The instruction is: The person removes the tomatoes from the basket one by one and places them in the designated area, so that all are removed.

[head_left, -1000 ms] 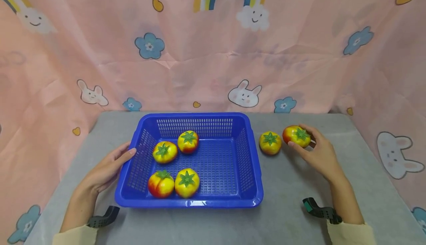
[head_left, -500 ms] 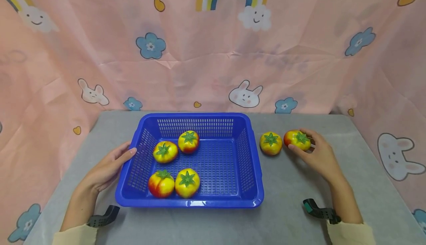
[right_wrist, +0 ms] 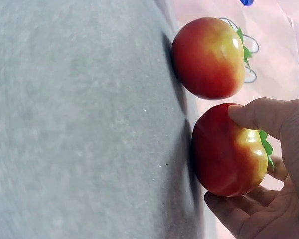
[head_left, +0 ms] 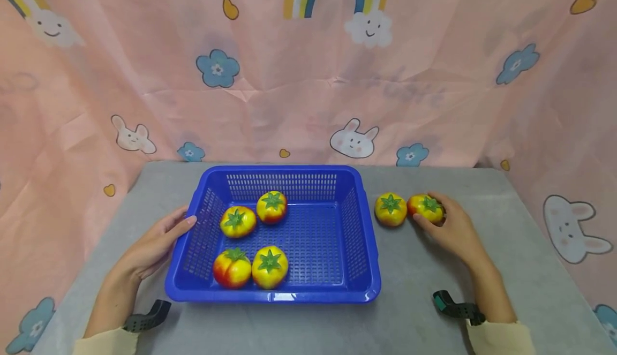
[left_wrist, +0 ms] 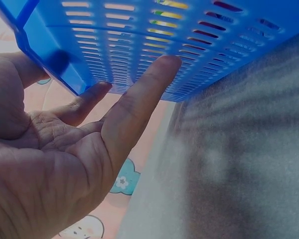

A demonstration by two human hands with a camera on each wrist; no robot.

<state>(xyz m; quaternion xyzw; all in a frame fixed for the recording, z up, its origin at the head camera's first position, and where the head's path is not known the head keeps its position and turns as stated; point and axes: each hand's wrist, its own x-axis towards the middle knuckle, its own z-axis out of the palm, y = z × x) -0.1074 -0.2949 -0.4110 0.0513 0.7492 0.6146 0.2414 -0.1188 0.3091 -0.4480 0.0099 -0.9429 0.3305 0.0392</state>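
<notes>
My left hand (head_left: 151,245) holds the left rim of a blue plastic basket (head_left: 328,295), thumb over the edge. In the left wrist view its fingers (left_wrist: 139,102) lie along the slotted outer wall. Several yellow-red tomatoes, each with a green star-shaped top, sit inside, such as the front-left tomato (head_left: 232,269). Right of the basket, my right hand (head_left: 455,232) grips another tomato (head_left: 424,209) between thumb and fingers, low at the grey tabletop. Just left of it stands a second loose tomato (head_left: 391,210); the right wrist view shows a small gap between the two.
The grey table (head_left: 409,291) reaches back to a pink curtain (head_left: 289,108) printed with rabbits, flowers and rainbows. Black camera straps sit on both wrists, like the right strap (head_left: 458,308).
My right hand has lowered the gripped tomato toward the table and moved it slightly left, beside the other loose tomato. The left hand and the basket have stayed in place.
</notes>
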